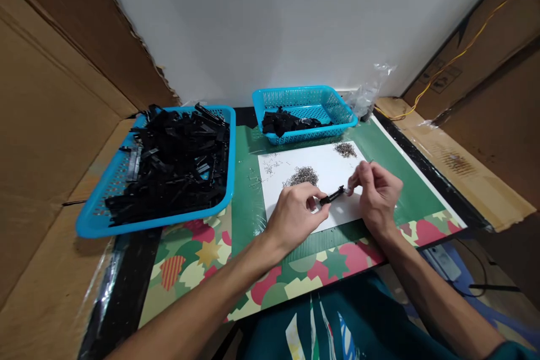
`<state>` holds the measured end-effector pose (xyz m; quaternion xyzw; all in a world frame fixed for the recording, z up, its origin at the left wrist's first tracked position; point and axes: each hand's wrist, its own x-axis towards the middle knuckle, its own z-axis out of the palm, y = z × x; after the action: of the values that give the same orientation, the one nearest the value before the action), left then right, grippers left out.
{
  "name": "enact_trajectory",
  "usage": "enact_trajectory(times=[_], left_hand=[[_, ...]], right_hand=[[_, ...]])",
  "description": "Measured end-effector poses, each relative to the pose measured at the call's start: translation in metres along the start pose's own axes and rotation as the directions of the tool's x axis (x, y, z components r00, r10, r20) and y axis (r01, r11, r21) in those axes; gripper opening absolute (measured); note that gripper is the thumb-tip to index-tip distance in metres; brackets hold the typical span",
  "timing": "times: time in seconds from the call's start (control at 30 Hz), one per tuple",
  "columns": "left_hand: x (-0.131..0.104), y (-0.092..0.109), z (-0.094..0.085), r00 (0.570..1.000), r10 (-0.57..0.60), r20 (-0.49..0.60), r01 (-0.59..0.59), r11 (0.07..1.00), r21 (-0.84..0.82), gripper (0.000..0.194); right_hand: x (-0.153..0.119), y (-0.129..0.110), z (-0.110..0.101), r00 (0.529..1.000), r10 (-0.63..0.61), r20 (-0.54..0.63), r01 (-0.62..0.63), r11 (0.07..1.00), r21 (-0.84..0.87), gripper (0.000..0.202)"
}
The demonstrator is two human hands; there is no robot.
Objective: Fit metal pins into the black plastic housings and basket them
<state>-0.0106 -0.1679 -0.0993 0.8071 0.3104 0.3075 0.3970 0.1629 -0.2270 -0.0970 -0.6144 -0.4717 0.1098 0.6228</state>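
My left hand [298, 208] pinches one end of a small, slim black plastic part [334, 196] above a white sheet [337, 217]. Close to the part's other end, my right hand [377, 191] has its fingers curled and pressed together; what they hold, if anything, is too small to make out. On the sheet, a pile of tiny metal pieces [304, 176] lies just beyond my left hand. A smaller pile of dark tiny pieces [345, 149] sits near the sheet's far right corner.
A blue basket [233, 169] heaped with black plastic parts [177, 163] stands at the left. Behind the sheet, another blue basket [310, 136] holds fewer black parts [284, 122]. A clear plastic bag [366, 98] stands beside it. Cardboard walls [50, 95] flank the table; a yellow wire [445, 64] hangs right.
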Motion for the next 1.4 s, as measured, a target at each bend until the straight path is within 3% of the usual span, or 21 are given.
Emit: enact_trajectory(times=[0.07,0.13,0.27,0.37,0.5,0.63,0.77,0.9,0.97,1.07,1.23,1.37,1.4], left_hand=[[-0.001,0.0,0.0,1.0,-0.009,0.01,0.01,1.0,-0.019,0.011],[-0.002,0.001,-0.002,1.0,0.005,0.016,-0.004,1.0,-0.02,0.014],[-0.004,0.003,-0.005,0.997,0.07,-0.015,-0.071,0.997,-0.018,0.016],[-0.006,0.004,-0.007,0.997,0.067,-0.04,-0.069,0.997,-0.026,0.015],[-0.006,0.003,-0.009,0.996,-0.03,-0.08,0.025,0.998,-0.061,0.015],[-0.006,0.003,-0.011,0.981,-0.169,-0.092,0.15,0.972,-0.181,0.018],[-0.006,0.003,-0.014,0.962,-0.262,-0.082,0.238,0.944,-0.227,0.035],[-0.009,0.004,-0.014,0.981,-0.182,-0.073,0.169,0.973,-0.155,0.026],[-0.011,0.005,-0.014,0.99,-0.125,-0.063,0.118,0.988,-0.104,0.024],[-0.013,0.006,-0.013,0.995,-0.076,-0.058,0.073,0.996,-0.049,0.026],[-0.015,0.008,-0.01,0.997,-0.055,-0.045,0.054,0.998,-0.025,0.028],[-0.016,0.008,-0.008,0.997,-0.066,-0.035,0.065,0.998,-0.016,0.029],[-0.017,0.008,-0.007,0.997,-0.07,-0.024,0.07,0.998,-0.01,0.029]], right_hand=[[0.002,0.002,-0.005,0.998,0.062,-0.03,-0.061,0.996,0.061,0.051],[0.003,0.005,-0.012,0.994,0.107,0.035,-0.109,0.992,0.069,0.049],[0.001,0.011,-0.027,0.972,0.151,0.18,-0.136,0.986,-0.095,0.041],[-0.001,0.015,-0.036,0.916,0.224,0.333,-0.2,0.974,-0.106,0.034],[0.002,0.017,-0.043,0.834,0.249,0.493,-0.237,0.967,-0.088,0.034],[0.015,0.011,-0.045,0.839,0.163,0.519,-0.107,0.985,-0.136,0.031],[0.055,0.003,-0.038,0.867,0.052,0.496,0.023,0.989,-0.144,0.037],[0.118,0.005,-0.018,0.898,-0.144,0.417,0.294,0.9,-0.323,0.039],[0.148,0.011,-0.005,0.884,-0.246,0.398,0.411,0.815,-0.409,0.042],[0.176,0.025,0.012,0.844,-0.238,0.48,0.482,0.73,-0.485,0.047],[0.18,0.031,0.028,0.72,-0.114,0.684,0.608,0.578,-0.544,0.035],[0.16,-0.013,0.055,0.708,-0.226,0.67,0.656,0.561,-0.504,0.035],[0.154,-0.029,0.066,0.673,-0.251,0.695,0.683,0.572,-0.455,0.032]])
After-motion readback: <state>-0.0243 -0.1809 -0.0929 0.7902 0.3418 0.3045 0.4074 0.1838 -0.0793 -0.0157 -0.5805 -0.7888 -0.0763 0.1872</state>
